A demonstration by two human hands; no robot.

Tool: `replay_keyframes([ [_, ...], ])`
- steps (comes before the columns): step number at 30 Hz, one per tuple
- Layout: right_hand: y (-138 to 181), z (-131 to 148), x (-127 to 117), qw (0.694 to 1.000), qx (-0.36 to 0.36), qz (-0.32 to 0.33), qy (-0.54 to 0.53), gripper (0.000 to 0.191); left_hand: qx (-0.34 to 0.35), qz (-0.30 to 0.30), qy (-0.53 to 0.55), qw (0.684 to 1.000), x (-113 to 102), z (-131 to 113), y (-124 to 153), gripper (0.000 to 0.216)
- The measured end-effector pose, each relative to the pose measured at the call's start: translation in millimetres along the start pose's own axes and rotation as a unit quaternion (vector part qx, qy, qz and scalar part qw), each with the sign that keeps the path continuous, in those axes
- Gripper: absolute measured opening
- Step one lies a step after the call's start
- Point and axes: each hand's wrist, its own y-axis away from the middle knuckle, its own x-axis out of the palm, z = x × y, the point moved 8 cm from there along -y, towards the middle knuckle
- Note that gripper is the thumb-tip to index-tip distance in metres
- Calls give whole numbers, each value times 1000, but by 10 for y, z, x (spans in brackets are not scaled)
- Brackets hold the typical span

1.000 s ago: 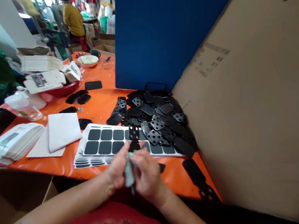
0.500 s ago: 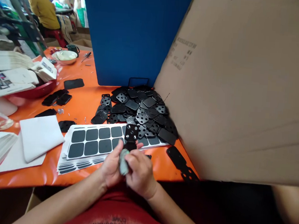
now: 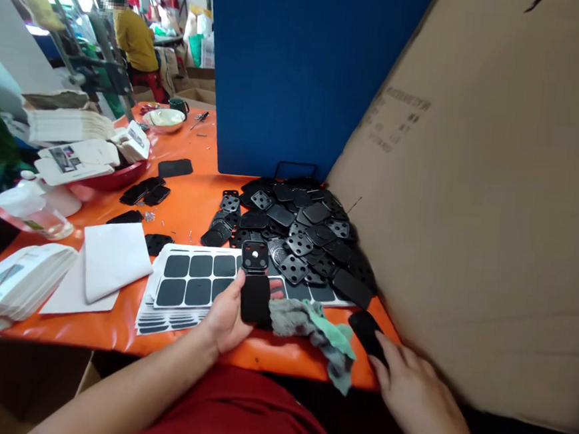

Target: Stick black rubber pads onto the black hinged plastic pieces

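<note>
My left hand (image 3: 229,316) holds a black hinged plate (image 3: 256,298), thumb along its left edge and fingertips showing past its right. Its smooth lower leaf faces up, and the upper leaf has holes and a pale spot in the middle. At the table's right front corner, my right hand (image 3: 407,373) has its thumb and fingers closed round the near end of another black plate (image 3: 368,331). Between the hands a crumpled grey-green cloth (image 3: 313,326) lies over the table's front edge, apart from the right hand.
Behind the hands are sheets of dark square stickers (image 3: 173,293) and a heap of black plates (image 3: 299,224). A blue panel (image 3: 310,78) and a large cardboard box (image 3: 496,193) stand beyond. White paper (image 3: 116,257) and a plastic container (image 3: 34,210) are left. A person (image 3: 136,38) sits far back.
My right hand has let go of the cloth and moved right to the black plate at the corner. The cloth now lies at the table edge. My left hand still holds its plate.
</note>
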Motion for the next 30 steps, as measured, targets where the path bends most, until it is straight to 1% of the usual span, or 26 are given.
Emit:
replay_keyframes([
  [2, 56, -19, 48, 1000, 25, 4, -4, 41, 63, -20, -64, 996, -9, -166, -26, 45],
  [5, 32, -17, -71, 995, 58, -27, -71, 43, 158, -39, -142, 976, 26, -484, -60, 42],
  [7, -42, -3, -249, 991, 52, -60, -104, 41, 191, -52, -153, 968, 38, -697, -106, 40],
  [9, -152, 10, -477, 985, 43, -109, -126, 40, 220, -75, -156, 960, 23, -932, -180, 33],
  [11, -314, 33, -651, 974, 46, -143, -170, 40, 228, -98, -169, 954, 8, -1144, -308, 26],
  [12, -425, 64, -681, 968, 51, -139, -205, 41, 220, -106, -177, 953, 11, -1225, -397, 23],
  [14, -709, 194, -608, 953, 60, -92, -284, 44, 189, -110, -195, 956, 58, -1324, -611, 19],
  [17, -1231, 514, -326, 921, 62, -3, -384, 49, 155, -102, -224, 957, 247, -1363, -930, 15],
  [19, -1606, 692, -152, 899, 75, 15, -430, 52, 159, -89, -251, 951, 437, -1358, -1097, 15],
  [21, -1952, 784, -56, 884, 101, -6, -457, 55, 177, -71, -290, 938, 632, -1356, -1206, 14],
  [22, -2092, 806, -55, 883, 111, -29, -455, 56, 194, -69, -313, 927, 707, -1377, -1226, 18],
  [24, -2266, 848, -135, 895, 101, -76, -428, 56, 228, -73, -371, 897, 779, -1468, -1192, 30],
  [26, -2274, 925, -259, 913, 58, -94, -393, 52, 250, -83, -441, 858, 715, -1638, -1059, 37],
  [28, -2125, 1024, -348, 918, 5, -73, -390, 47, 248, -95, -516, 814, 505, -1874, -855, 35],
  [30, -1873, 1126, -410, 911, -45, -41, -408, 42, 225, -112, -590, 767, 177, -2146, -617, 27],
])
